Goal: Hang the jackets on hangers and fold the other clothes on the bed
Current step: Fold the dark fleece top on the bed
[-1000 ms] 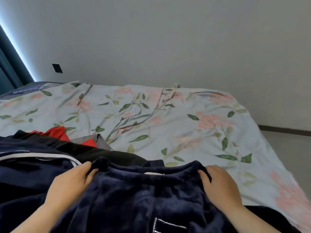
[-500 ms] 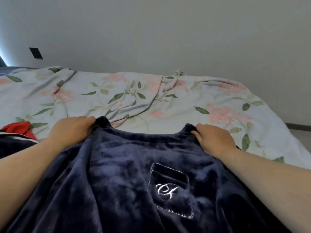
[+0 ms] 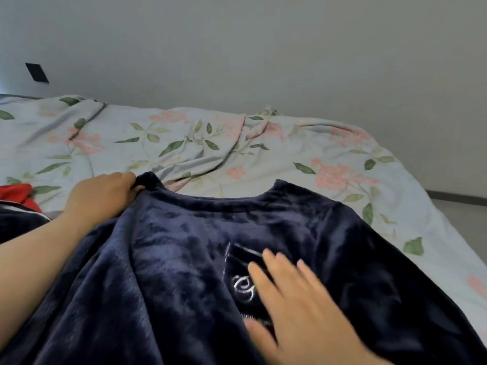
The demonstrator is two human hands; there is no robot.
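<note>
Head view, the only one: a navy fleece top (image 3: 184, 259) is lying front-up on the bed (image 3: 184, 143), neckline pointing far, hem running off the near edge of frame. The left hand (image 3: 102, 198) is pinching the shoulder corner left of the neckline, its grip closed on a fold of fleece. The right hand (image 3: 297, 299) is lying over the embroidered chest pocket (image 3: 242, 283), grip wide, fingers straight and spread. It is blurred, so I cannot tell whether the palm is pressing or skimming. A red garment (image 3: 15, 192) and another dark garment (image 3: 18, 222) are sitting at the left edge, beside the left forearm. Judgement: this is looking like flattening ahead of a fold. Doing it well means anchoring that shoulder while sweeping the flat hand outward toward the right sleeve, pushing creases off rather than bunching the plush, and squaring both shoulders before turning any sleeve in.
</note>
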